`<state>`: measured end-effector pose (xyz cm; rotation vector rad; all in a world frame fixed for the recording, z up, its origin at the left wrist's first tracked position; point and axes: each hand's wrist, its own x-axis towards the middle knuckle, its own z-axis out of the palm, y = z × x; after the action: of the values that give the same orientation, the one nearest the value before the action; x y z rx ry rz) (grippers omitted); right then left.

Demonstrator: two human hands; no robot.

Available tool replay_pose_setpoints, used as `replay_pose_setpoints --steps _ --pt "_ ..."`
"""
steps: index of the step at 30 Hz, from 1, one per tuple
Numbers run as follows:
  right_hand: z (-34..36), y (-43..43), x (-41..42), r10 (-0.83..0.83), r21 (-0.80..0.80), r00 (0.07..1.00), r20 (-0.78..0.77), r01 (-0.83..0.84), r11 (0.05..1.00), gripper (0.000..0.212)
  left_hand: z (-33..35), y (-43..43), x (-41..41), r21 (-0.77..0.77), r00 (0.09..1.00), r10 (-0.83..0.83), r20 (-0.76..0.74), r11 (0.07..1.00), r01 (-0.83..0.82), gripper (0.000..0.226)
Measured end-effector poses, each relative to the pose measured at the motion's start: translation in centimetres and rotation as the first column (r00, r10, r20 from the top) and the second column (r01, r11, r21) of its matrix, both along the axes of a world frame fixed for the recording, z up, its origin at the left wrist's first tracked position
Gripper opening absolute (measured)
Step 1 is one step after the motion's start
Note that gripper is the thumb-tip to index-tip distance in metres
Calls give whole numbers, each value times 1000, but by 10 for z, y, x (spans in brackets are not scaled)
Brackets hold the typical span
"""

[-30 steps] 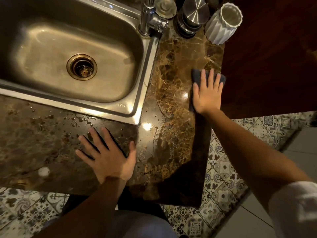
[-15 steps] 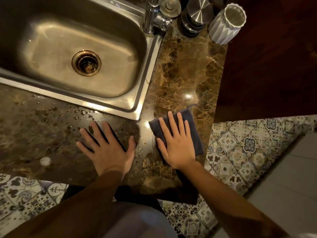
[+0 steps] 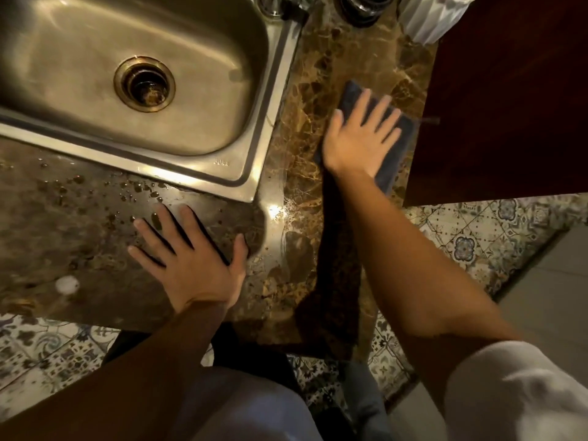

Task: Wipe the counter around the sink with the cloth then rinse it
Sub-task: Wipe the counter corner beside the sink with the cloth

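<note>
A dark blue cloth (image 3: 399, 151) lies flat on the brown marble counter (image 3: 305, 128) to the right of the steel sink (image 3: 261, 144). My right hand (image 3: 359, 138) presses on the cloth with spread, straight fingers and is blurred by motion. Palm down, my left hand (image 3: 194, 256) rests flat on the counter in front of the sink's near right corner and holds nothing. Water drops (image 3: 133, 189) dot the counter along the sink's front rim, just beyond my left fingertips.
The tap base (image 3: 270, 7) stands at the sink's far right corner. A steel canister (image 3: 362, 11) and a white ribbed cup (image 3: 429, 17) sit at the back of the counter. A dark wooden panel (image 3: 509, 106) borders the counter's right edge. Patterned floor tiles (image 3: 477, 237) lie below.
My right hand slid the cloth from the far right strip toward me, then back away and to the right. My left hand stayed flat in place.
</note>
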<state>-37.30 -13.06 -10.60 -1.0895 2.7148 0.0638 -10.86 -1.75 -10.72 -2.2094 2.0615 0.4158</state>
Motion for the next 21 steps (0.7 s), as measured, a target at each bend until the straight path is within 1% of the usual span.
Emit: replay_pose_setpoints --steps 2,4,6,9,12,15,16,18,20,21 --pt "-3 6 39 187 -26 982 27 -187 982 68 0 2 -1 -2 1000 -5 -4 1000 5 95" --pt "-5 30 81 390 -53 918 69 -387 921 67 -2 3 3 -5 1000 -6 -1 1000 6 94" --pt "-4 67 107 526 -84 842 121 -519 851 67 -3 3 6 -5 1000 7 10 1000 -7 95" --pt "1 133 111 627 -73 762 164 -624 778 66 -2 2 2 -14 1000 -1 -1 1000 1 94" --pt "4 176 106 680 -21 716 156 -686 727 65 1 -1 -1 -19 1000 -8 -2 1000 8 94" --pt "6 181 102 705 -32 688 171 -712 702 64 3 1 -1 -13 1000 -2 3 1000 2 95" --pt "6 178 103 691 -38 703 169 -696 717 65 3 1 -1 -12 1000 2 4 1000 -2 96" --pt "7 163 108 579 -28 801 151 -582 813 65 4 -1 -1 1 1000 -4 -1 1000 4 97" --pt "8 133 112 389 -12 914 115 -390 921 65 4 0 -2 0 1000 -10 -5 1000 10 98" --pt "7 111 113 299 -25 948 109 -298 954 65 4 2 -2 -9 1000 -9 -7 1000 9 98"
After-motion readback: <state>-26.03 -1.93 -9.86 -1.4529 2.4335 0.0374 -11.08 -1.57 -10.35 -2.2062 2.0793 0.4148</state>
